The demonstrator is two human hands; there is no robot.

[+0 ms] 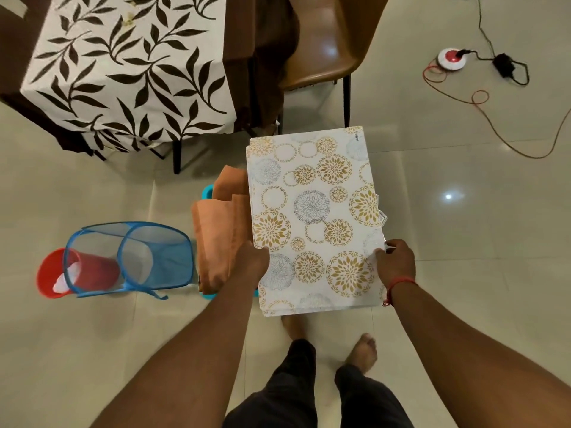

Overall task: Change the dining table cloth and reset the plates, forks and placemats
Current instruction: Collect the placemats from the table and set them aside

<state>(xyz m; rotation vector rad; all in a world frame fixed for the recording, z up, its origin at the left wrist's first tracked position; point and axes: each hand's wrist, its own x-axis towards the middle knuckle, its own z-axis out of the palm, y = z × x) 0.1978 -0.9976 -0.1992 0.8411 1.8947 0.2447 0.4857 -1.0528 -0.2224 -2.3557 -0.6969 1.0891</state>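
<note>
A: White and gold — you've got the stack of white rectangular placemats printed with gold and grey floral circles (312, 217), flat, held over the glossy tiled floor (463, 242).

B: Grips?

A: Left hand (251, 261) is curled round the left edge, right hand (395, 262) pinches the right edge. Both near the end closest to you.

B: Long axis?

A: It runs away from you, toward the tabletop with the white cloth printed with dark brown leaves (129, 69), ahead and to your left. Left hand is nearer it. Folded orange cloth (216, 236) sits just beside your left hand, on something turquoise.

B: Next?

A: Probably carry the mats forward-left.
</note>
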